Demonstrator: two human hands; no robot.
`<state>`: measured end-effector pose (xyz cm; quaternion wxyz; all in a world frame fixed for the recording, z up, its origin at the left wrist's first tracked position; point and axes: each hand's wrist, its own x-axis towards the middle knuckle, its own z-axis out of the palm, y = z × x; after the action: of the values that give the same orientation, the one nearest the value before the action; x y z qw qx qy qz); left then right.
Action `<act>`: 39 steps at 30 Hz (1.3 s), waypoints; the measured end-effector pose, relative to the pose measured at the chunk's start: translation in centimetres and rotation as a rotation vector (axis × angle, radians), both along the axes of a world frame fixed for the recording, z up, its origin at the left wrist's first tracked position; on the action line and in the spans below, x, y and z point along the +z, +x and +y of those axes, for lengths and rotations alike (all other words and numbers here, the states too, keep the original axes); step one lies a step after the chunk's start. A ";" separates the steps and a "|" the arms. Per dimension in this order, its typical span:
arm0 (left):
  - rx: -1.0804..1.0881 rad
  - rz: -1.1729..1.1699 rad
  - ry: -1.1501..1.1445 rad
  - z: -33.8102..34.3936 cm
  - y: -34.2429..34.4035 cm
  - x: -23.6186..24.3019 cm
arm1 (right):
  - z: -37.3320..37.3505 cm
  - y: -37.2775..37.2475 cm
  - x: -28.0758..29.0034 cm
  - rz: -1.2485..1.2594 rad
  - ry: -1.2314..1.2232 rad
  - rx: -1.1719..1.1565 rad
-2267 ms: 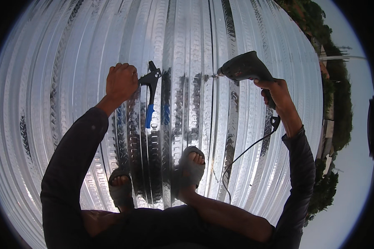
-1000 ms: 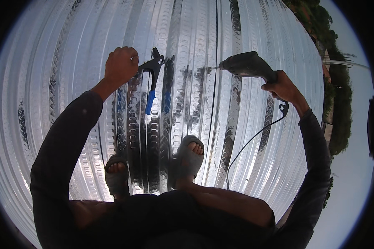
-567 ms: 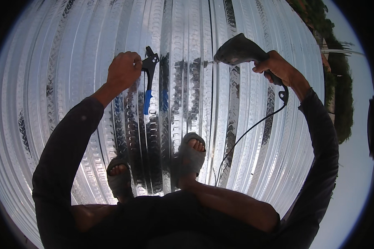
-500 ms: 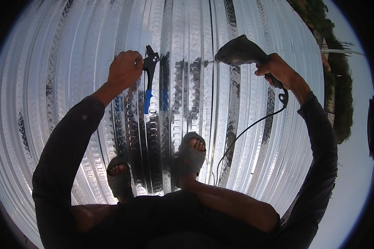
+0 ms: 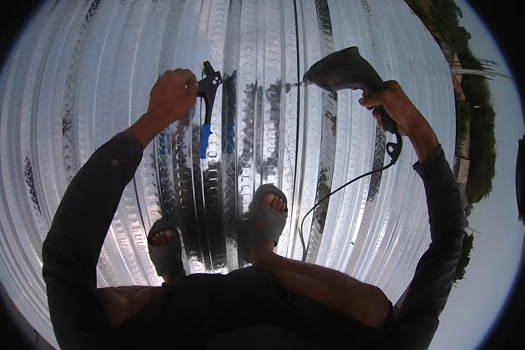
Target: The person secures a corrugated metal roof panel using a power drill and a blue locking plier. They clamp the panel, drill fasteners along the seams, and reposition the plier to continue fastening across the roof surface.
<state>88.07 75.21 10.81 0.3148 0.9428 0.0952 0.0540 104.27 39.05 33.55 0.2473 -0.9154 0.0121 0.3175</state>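
Note:
My left hand (image 5: 172, 93) is closed at the upper part of a black hand riveter (image 5: 209, 96), whose blue-sleeved handle hangs toward me. My right hand (image 5: 395, 108) is wrapped round the grip of a dark corded power drill (image 5: 347, 69). Its thin bit points left, with the tip close to a dark seam in the ribbed, shiny metal sheeting (image 5: 262, 35); whether the tip touches the metal I cannot tell. From the drill's grip a black cord (image 5: 350, 189) curves down toward my right foot.
My feet, in grey sandals, stand on the sheeting, the left sandal (image 5: 166, 251) lower and the right sandal (image 5: 268, 219) farther forward. Beyond the sheeting's right edge are trees (image 5: 481, 134) and sky. A dark line (image 5: 298, 128) runs lengthwise between the ribs.
The drill and my right hand have shifted slightly right, and the cord's curve has moved. My left hand with the riveter has drifted a little left.

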 end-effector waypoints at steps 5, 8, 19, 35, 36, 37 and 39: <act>0.009 0.020 0.014 0.2 -0.5 0.1 | 0.5 -0.5 -0.4 -0.035 -0.081 0.084; 0.014 0.022 0.019 0.4 -0.8 0.0 | 0.3 0.1 -0.4 -0.042 -0.061 0.141; 0.022 0.129 -0.067 0.9 -0.6 0.0 | -1.4 1.5 0.4 -0.077 0.015 0.148; 0.057 0.071 0.009 2.3 -0.4 -1.6 | -5.0 1.4 -1.1 -0.010 0.190 -0.058; 0.048 0.068 0.030 2.4 -0.1 -1.8 | -5.4 1.4 -1.0 0.007 0.180 -0.086; 0.040 0.002 0.022 2.6 -0.1 -2.0 | -5.4 1.1 -0.9 0.010 0.197 -0.099; 0.021 -0.132 0.006 3.2 0.4 -2.3 | -5.4 0.3 -0.7 0.012 0.229 -0.131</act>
<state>88.51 78.39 8.46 0.3172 0.9371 0.0840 0.1195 104.62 33.69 32.83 0.3704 -0.8764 0.0372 0.3056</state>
